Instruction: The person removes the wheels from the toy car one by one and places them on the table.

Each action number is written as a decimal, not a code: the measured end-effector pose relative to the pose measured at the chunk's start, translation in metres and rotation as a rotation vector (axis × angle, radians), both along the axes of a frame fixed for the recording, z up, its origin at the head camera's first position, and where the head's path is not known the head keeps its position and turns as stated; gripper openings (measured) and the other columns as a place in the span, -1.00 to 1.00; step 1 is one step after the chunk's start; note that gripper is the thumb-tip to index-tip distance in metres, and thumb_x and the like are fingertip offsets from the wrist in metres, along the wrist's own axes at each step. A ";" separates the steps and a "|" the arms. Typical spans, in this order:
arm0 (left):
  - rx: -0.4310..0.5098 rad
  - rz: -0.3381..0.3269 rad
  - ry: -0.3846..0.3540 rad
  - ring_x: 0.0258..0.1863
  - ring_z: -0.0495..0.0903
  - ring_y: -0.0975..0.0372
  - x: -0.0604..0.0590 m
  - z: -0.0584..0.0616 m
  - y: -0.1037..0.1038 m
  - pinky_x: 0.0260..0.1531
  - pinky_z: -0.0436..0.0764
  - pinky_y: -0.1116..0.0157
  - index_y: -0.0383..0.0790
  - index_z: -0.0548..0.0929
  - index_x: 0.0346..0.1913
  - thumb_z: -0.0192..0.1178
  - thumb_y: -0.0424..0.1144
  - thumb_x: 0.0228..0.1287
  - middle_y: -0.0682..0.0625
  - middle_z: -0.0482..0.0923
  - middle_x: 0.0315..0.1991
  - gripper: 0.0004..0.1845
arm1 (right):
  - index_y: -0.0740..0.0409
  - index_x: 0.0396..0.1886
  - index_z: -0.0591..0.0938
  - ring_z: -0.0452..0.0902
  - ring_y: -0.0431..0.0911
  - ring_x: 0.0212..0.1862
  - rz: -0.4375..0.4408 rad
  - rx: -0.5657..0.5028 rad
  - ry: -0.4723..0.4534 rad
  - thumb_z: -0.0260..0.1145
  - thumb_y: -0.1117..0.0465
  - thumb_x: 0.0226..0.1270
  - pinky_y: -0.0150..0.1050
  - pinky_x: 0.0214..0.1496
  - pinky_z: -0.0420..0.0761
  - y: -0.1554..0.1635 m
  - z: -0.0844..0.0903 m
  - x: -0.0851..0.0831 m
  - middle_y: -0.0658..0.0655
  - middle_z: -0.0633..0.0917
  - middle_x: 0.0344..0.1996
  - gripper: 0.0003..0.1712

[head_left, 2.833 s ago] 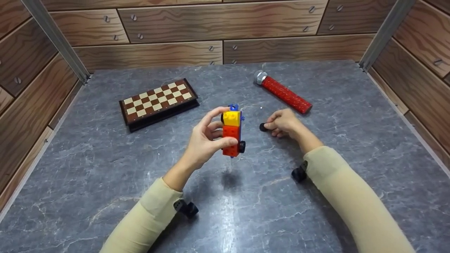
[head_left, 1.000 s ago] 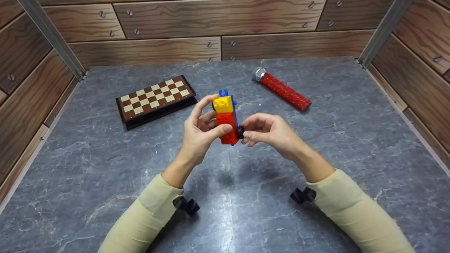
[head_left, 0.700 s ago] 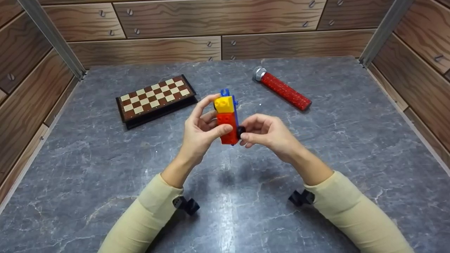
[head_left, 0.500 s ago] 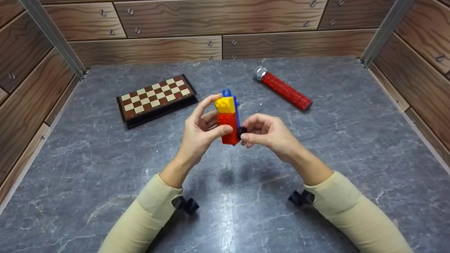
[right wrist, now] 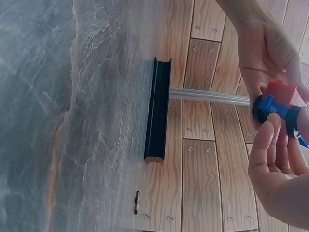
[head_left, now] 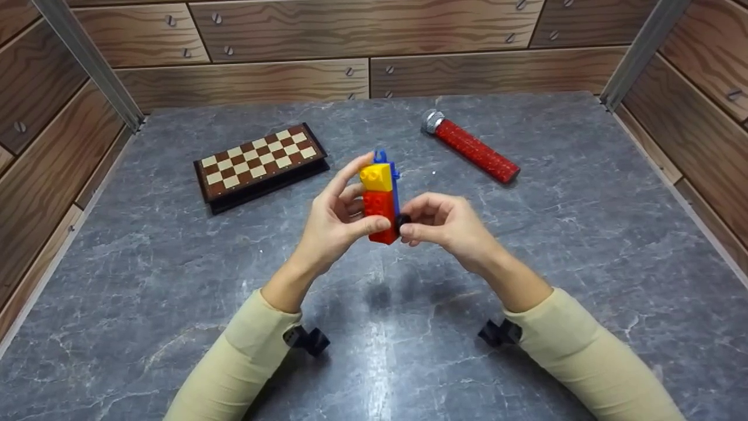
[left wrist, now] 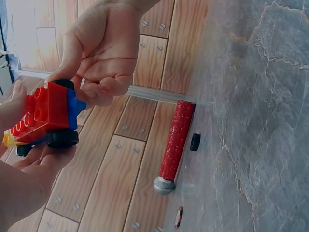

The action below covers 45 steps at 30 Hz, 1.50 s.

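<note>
Toy brick car held upright above mid-surface, gripped by left hand; right hand pinching black wheel at its side. Probably mid wheel-fitting; next needs a straight push. Second loose wheel beside red microphone, seen only from left wrist.

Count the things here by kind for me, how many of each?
car: 1
chessboard: 1
red tube: 1
loose wheel: 1
Total: 4
</note>
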State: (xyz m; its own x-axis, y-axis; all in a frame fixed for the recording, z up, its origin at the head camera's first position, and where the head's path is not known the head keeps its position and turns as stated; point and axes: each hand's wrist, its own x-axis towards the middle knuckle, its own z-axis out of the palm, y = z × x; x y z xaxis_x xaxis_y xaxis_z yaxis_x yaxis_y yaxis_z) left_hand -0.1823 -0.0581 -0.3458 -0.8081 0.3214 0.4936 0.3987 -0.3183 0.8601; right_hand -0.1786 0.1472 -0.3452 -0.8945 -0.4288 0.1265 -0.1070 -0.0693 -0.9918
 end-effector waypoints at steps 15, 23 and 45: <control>0.083 0.019 0.017 -0.20 0.58 -0.10 -0.001 -0.006 0.005 -0.16 0.58 0.04 -0.28 0.27 0.23 0.39 -0.34 -0.04 -0.29 0.54 -0.07 -0.26 | 0.36 -0.35 0.59 0.52 -0.08 -0.49 -0.172 0.042 0.073 0.44 0.44 0.00 -0.28 -0.41 0.61 -0.007 0.003 0.006 0.19 0.64 -0.44 -0.79; 0.106 0.038 0.046 -0.19 0.59 -0.09 0.001 -0.006 0.005 -0.15 0.58 0.04 -0.32 0.25 0.24 0.38 -0.29 -0.05 -0.29 0.56 -0.08 -0.24 | 0.38 -0.39 0.60 0.55 -0.07 -0.51 -0.194 0.018 0.118 0.45 0.46 -0.04 -0.25 -0.41 0.63 -0.010 0.004 0.008 0.20 0.65 -0.47 -0.80; 0.160 -0.101 -0.065 -0.13 0.55 -0.22 -0.004 0.001 -0.006 -0.13 0.56 -0.03 -0.07 0.39 0.20 0.39 -0.33 -0.06 -0.34 0.48 -0.02 -0.32 | 0.37 -0.24 0.56 0.56 0.00 -0.38 0.112 -0.073 0.116 0.34 0.44 0.13 -0.20 -0.24 0.63 0.002 0.009 0.001 0.25 0.62 -0.34 -0.80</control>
